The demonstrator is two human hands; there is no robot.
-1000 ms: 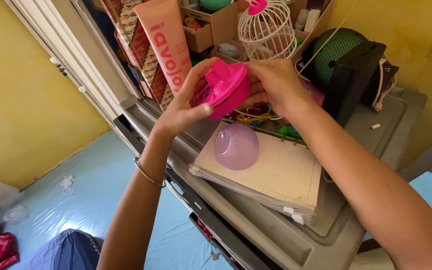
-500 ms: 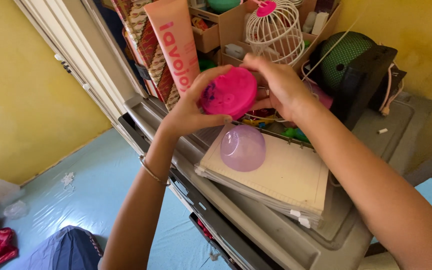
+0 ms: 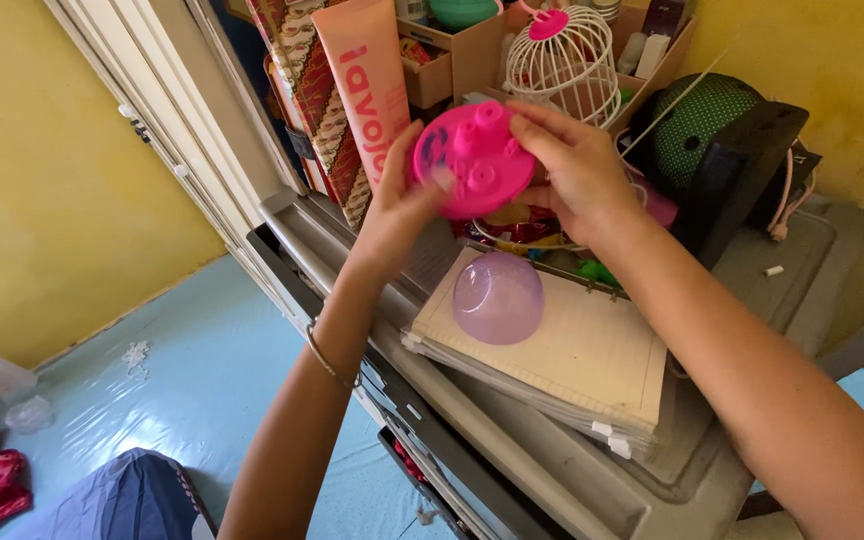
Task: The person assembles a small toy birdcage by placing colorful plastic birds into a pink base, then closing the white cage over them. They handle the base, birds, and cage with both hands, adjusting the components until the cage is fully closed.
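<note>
Gripping a pink round lid [image 3: 474, 160] between them, left hand [image 3: 399, 212] and right hand [image 3: 574, 170] fingers pinch its rim above a purple bowl [image 3: 498, 297] upturned on a notebook [image 3: 592, 350]

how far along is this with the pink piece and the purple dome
Done: the purple dome lies apart, rim down on the notebook. In hand: the left hand and right hand both hold the pink round piece, knobbed side showing. Left: the two parts remain separate.
</note>
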